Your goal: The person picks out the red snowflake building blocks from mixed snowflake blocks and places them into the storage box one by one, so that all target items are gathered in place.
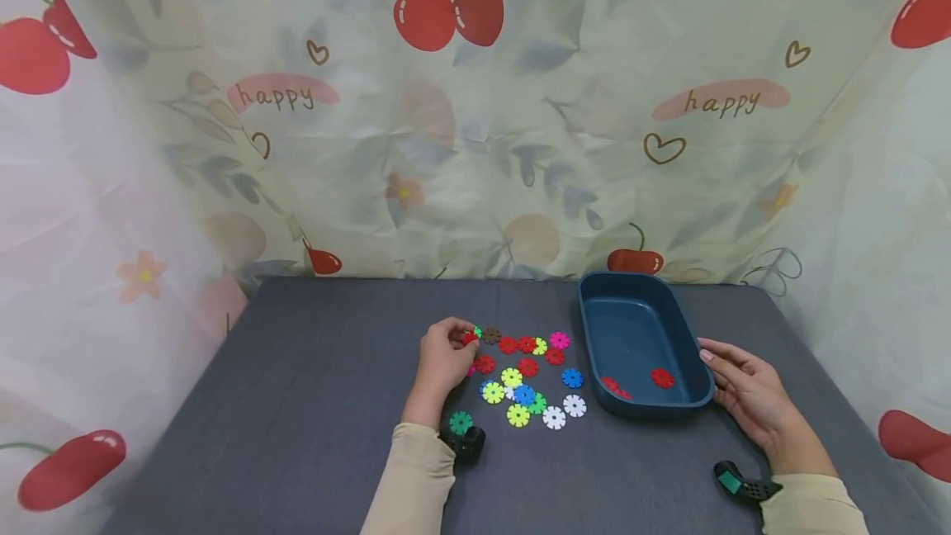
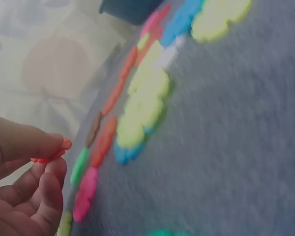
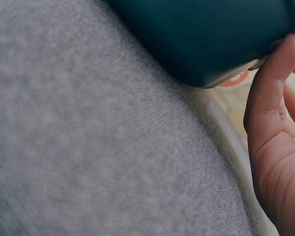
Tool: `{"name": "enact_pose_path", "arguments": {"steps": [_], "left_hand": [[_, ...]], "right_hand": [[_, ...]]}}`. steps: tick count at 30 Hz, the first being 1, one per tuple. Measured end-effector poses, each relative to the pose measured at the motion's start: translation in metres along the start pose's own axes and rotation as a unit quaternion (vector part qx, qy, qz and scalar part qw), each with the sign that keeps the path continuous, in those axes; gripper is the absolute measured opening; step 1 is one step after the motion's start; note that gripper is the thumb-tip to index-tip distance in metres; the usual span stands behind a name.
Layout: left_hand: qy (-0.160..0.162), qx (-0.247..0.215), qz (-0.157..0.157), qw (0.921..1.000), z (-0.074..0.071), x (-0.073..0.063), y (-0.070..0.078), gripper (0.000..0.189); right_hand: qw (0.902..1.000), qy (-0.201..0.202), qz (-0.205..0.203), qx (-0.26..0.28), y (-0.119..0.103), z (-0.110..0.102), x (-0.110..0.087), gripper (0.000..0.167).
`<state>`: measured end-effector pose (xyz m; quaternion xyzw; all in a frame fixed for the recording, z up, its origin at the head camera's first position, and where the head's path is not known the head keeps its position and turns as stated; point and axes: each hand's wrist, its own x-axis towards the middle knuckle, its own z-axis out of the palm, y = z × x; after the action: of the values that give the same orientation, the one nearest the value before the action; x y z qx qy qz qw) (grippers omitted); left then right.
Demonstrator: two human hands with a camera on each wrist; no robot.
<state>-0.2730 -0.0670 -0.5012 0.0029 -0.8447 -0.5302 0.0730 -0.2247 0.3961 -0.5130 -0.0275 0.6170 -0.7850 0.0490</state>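
My left hand (image 1: 443,360) pinches a small red notched disc (image 2: 53,156) between thumb and fingertips, at the left edge of a spread of coloured discs. Close to those fingers lie a brown disc (image 1: 491,335) and a red disc (image 1: 484,364); part of a pink one is hidden behind the hand. My right hand (image 1: 756,396) rests against the outer right wall of a dark blue bin (image 1: 631,324), its thumb (image 3: 280,73) near the rim and the fingers fairly straight. Inside the bin, a few red discs (image 1: 663,378) lie toward the near end.
Yellow discs (image 1: 493,392), white discs (image 1: 553,418), blue discs (image 1: 572,378) and green ones lie between the left hand and the bin, some overlapping. A dark green disc (image 1: 461,423) sits beside the left wrist. A patterned curtain (image 1: 475,147) hangs behind the grey table (image 1: 297,403).
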Motion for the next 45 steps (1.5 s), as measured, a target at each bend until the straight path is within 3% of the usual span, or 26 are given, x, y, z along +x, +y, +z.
{"name": "enact_pose_path", "arguments": {"steps": [9, 14, 22, 28, 37, 45], "left_hand": [[-0.027, -0.028, 0.005, 0.9992, 0.008, -0.002, 0.011, 0.023], [-0.047, -0.073, -0.005, 0.9962, 0.014, -0.005, 0.020, 0.023], [-0.117, -0.184, -0.018, 0.9756, 0.034, -0.015, 0.036, 0.024], [-0.134, -0.238, -0.049, 0.9607, 0.057, -0.020, 0.052, 0.022], [-0.154, -0.274, -0.047, 0.9480, 0.080, -0.028, 0.072, 0.024], [-0.192, -0.269, -0.040, 0.9430, 0.089, -0.031, 0.072, 0.023]], "right_hand": [[1.0000, 0.004, 0.001, 0.000, 0.000, -0.001, -0.001, 0.030], [1.0000, 0.006, -0.001, -0.005, -0.001, -0.001, 0.000, 0.030], [1.0000, 0.002, -0.006, -0.007, 0.001, -0.002, 0.002, 0.030], [0.9999, 0.009, 0.000, -0.009, 0.002, -0.003, 0.002, 0.030], [1.0000, 0.006, -0.003, 0.003, 0.002, -0.002, 0.000, 0.030], [0.9999, 0.016, -0.004, -0.006, 0.003, -0.002, 0.002, 0.030]]}}
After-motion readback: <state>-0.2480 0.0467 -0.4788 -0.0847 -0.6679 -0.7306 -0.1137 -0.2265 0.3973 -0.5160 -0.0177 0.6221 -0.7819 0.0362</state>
